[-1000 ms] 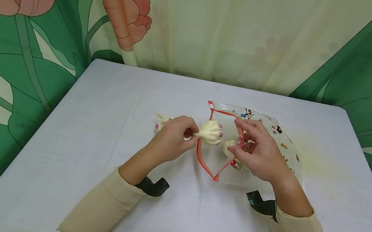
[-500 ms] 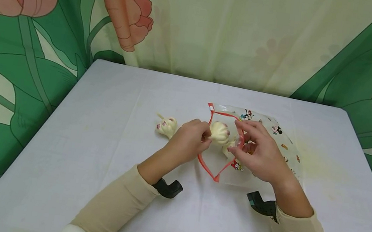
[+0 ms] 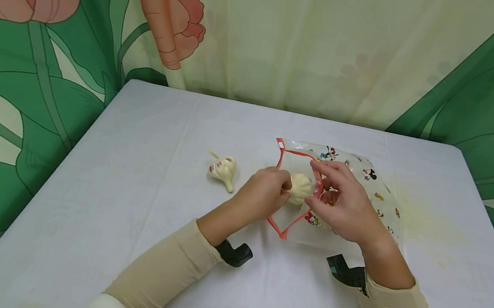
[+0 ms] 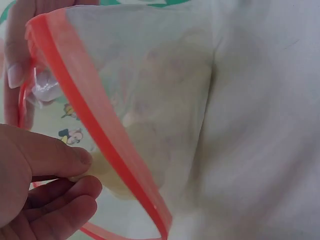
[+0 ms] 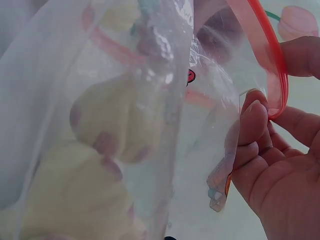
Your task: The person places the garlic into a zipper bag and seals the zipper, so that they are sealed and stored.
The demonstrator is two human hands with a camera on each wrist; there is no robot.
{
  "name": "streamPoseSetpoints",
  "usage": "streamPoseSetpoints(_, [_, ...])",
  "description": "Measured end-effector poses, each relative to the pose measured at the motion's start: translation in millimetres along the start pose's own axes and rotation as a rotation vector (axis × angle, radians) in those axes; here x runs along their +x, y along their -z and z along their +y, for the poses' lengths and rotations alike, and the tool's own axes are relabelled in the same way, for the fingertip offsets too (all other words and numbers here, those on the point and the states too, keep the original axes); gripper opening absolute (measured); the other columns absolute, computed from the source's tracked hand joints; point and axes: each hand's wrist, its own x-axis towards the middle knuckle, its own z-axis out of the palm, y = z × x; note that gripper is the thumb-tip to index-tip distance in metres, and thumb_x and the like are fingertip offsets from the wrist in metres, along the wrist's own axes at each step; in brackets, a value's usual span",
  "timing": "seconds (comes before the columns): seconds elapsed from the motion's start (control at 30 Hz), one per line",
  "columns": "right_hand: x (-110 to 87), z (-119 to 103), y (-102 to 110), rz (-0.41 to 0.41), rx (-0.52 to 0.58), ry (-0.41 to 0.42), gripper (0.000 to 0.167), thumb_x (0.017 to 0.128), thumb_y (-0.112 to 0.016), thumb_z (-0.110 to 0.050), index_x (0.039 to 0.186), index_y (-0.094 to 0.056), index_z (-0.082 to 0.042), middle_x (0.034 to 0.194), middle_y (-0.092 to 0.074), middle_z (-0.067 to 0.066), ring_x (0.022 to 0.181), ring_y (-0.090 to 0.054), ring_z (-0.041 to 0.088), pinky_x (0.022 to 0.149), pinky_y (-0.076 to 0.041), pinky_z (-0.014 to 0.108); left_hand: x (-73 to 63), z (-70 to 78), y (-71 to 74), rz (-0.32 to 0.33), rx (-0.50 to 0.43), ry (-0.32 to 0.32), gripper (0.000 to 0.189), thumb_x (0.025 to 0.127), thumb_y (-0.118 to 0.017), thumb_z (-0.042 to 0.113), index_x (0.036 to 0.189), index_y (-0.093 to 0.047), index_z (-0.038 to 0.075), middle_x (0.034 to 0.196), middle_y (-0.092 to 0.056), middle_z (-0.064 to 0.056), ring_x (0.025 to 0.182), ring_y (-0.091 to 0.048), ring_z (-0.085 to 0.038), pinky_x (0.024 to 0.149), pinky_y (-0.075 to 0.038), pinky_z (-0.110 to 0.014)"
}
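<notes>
My left hand [image 3: 265,193] pinches the stem of a garlic bulb [image 3: 300,189] at the mouth of a clear zip bag [image 3: 375,191] with a red-edged opening and cartoon prints. In the left wrist view that bulb [image 4: 112,175] sits partly behind the red edge, inside the opening. My right hand [image 3: 345,203] grips the far side of the red edge and holds the mouth apart. Seen through the plastic in the right wrist view, garlic bulbs [image 5: 120,120] with purplish marks lie in the bag. Another garlic bulb [image 3: 223,169] rests on the table, left of the bag.
A white cloth covers the table [image 3: 161,127]. Behind it hangs a curtain [image 3: 281,39] printed with flowers and leaves. Black curved mounts [image 3: 236,254] sit at both wrists.
My left hand has moved right and slightly down, carrying its garlic bulb from outside the bag's mouth into it. The bulb on the table has come into full view. My right hand stays put.
</notes>
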Motion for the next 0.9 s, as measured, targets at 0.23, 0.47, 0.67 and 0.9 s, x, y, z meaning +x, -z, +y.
streamPoseSetpoints(0.23, [-0.1,0,0,0.003,0.000,0.008,0.062,0.082,-0.074,0.010,0.140,-0.054,0.004,0.128,-0.050,0.011,0.075,-0.054,0.019,0.064,-0.049,0.017,5.7,2.1,-7.0,-0.019,-0.063,0.000,0.007,0.092,-0.071,0.010,0.098,-0.074,0.007,0.086,-0.065,0.000,0.080,-0.057,-0.012,0.069,-0.047,-0.019])
streamPoseSetpoints(0.47, [0.1,1,-1,0.002,0.017,0.010,0.061,0.082,-0.073,0.012,0.139,-0.054,0.005,0.128,-0.049,0.011,0.075,-0.055,0.017,0.064,-0.049,0.016,11.2,1.6,-11.4,-0.035,-0.125,0.002,0.014,0.095,-0.066,0.007,0.104,-0.077,0.007,0.093,-0.071,0.000,0.081,-0.060,-0.010,0.070,-0.048,-0.017])
streamPoseSetpoints(0.67, [0.0,1,0,0.002,0.019,0.010,0.061,0.081,-0.074,0.011,0.138,-0.054,0.006,0.128,-0.049,0.011,0.075,-0.055,0.017,0.065,-0.049,0.016,16.5,2.8,-16.8,-0.009,-0.073,0.013,0.009,0.094,-0.067,0.009,0.101,-0.074,0.008,0.088,-0.066,0.000,0.081,-0.057,-0.012,0.069,-0.047,-0.021])
streamPoseSetpoints(0.9, [-0.1,2,0,0.004,0.010,0.010,0.061,0.081,-0.074,0.011,0.139,-0.054,0.005,0.128,-0.050,0.011,0.075,-0.055,0.018,0.065,-0.049,0.016,18.6,3.4,-21.2,-0.002,-0.073,0.036,0.005,0.092,-0.069,0.007,0.095,-0.068,0.010,0.081,-0.058,0.001,0.077,-0.053,-0.012,0.065,-0.044,-0.022])
